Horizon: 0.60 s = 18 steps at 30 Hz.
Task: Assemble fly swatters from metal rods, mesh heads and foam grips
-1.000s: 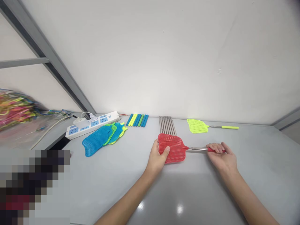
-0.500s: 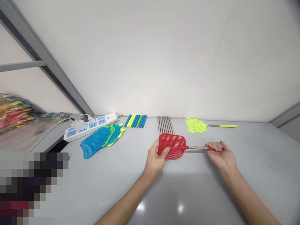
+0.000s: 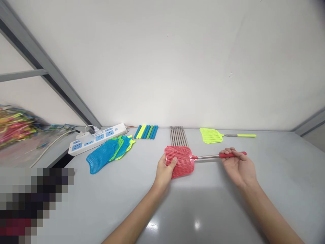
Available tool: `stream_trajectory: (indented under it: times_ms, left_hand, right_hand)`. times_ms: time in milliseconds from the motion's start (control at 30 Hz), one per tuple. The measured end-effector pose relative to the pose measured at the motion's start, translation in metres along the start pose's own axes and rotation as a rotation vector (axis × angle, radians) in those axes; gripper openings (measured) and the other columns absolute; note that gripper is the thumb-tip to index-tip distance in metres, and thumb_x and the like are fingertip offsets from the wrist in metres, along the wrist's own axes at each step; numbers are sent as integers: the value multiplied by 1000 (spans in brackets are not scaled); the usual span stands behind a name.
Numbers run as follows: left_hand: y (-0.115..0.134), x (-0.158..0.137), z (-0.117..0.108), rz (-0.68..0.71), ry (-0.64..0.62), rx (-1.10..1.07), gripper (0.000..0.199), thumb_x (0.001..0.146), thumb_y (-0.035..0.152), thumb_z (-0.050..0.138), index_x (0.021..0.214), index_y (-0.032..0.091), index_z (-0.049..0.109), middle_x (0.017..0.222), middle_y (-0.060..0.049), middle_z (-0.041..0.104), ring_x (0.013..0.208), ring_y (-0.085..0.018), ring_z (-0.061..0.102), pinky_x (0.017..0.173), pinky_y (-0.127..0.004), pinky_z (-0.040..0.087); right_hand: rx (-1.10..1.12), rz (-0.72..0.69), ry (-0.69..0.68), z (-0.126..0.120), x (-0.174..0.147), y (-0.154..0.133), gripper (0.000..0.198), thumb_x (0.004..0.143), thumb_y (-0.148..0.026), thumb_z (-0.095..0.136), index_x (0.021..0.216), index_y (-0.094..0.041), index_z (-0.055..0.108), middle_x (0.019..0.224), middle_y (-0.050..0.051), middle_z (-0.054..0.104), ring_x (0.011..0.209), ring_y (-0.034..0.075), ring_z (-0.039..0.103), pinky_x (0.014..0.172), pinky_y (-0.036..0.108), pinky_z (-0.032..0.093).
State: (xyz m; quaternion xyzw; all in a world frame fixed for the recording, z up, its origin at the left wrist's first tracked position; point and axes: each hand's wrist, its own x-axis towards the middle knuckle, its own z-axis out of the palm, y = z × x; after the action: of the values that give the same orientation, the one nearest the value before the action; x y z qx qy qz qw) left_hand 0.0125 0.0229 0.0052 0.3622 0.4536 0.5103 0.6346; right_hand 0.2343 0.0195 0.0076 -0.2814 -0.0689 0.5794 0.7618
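Observation:
A red fly swatter [image 3: 183, 162] with a metal rod is held across in front of me, above the table. My left hand [image 3: 165, 170] grips its perforated head at the left edge, thumb on top. The fingers of my right hand [image 3: 238, 166] are closed round the red handle at the other end. Behind the swatter head lie several metal rods [image 3: 179, 135] side by side, their near ends hidden by it. Farther right rests a yellow-green fly swatter [image 3: 212, 135] with its rod and handle attached.
Left of the rods is a row of blue, yellow and green handles [image 3: 146, 132]. Loose blue, green and yellow swatter heads [image 3: 101, 156] overlap beside a white power strip [image 3: 87, 147]. A plastic bag of colourful items [image 3: 17, 127] sits far left. A wall [image 3: 162, 74] rises behind the table.
The red swatter's head has shifted left and tilted a little, with my left hand on it. My right hand has moved slightly left, and more of the red handle shows.

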Motion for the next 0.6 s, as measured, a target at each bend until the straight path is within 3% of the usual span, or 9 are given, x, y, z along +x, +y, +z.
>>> stream_trajectory:
  times_ms: [300,600]
  left_hand:
    - [7,0,-4,-45,-32,-86,31,67,32,59,92,14,56,95,-10,62,80,-19,59,71,-33,46]
    - [7,1,-4,29,-31,-72,35,67,35,59,96,16,55,101,-8,60,83,-19,59,72,-31,46]
  right_hand:
    - [-223,-74,-68,11,-9,0,32,68,-8,56,98,-19,52,83,3,57,85,17,57,79,33,49]
    - [-344,-87,-6,7,0,2,27,65,-18,65,89,-17,55,84,6,62,88,17,58,77,27,50]
